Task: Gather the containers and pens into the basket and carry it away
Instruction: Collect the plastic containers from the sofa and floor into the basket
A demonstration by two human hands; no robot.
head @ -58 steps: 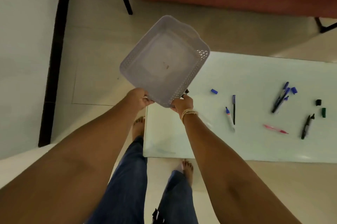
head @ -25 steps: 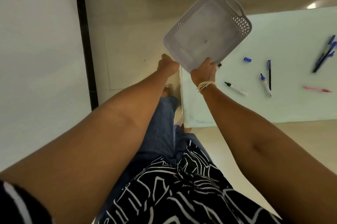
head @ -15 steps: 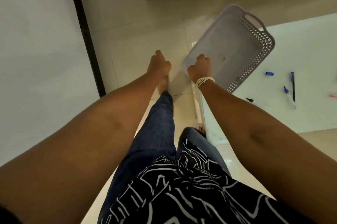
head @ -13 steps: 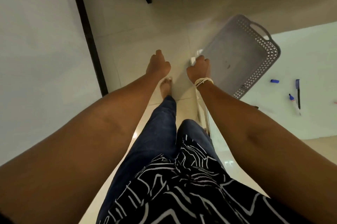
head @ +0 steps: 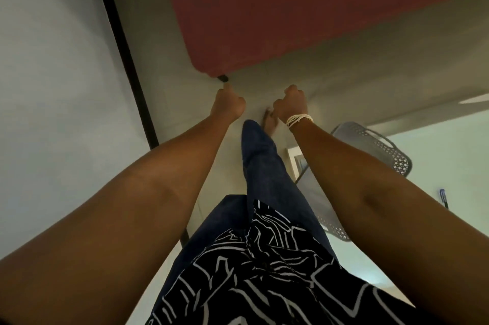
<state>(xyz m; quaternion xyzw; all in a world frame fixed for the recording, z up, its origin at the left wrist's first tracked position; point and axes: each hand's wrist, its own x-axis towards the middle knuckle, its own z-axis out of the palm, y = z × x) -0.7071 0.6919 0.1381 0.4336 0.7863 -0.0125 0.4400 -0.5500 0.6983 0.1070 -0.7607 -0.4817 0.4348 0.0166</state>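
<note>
The grey perforated basket [head: 381, 147] rests on the left end of the pale glass table [head: 449, 166], largely hidden behind my right forearm. My right hand [head: 291, 105], with a white cord bracelet at the wrist, is curled into a fist above the floor, clear of the basket and holding nothing. My left hand [head: 229, 105] is also closed, empty, beside it. One blue pen [head: 444, 197] shows at the right edge of the table. Other pens and the containers are out of view.
A dark red sofa [head: 291, 12] with a black leg [head: 223, 78] fills the top. A black strip [head: 124, 60] runs along the white wall at the left. My legs and bare foot [head: 268, 123] are over beige floor tiles.
The basket has been set down on the table end and my right hand has let go of it. Both hands have drawn back, and the view has swung up toward the sofa.
</note>
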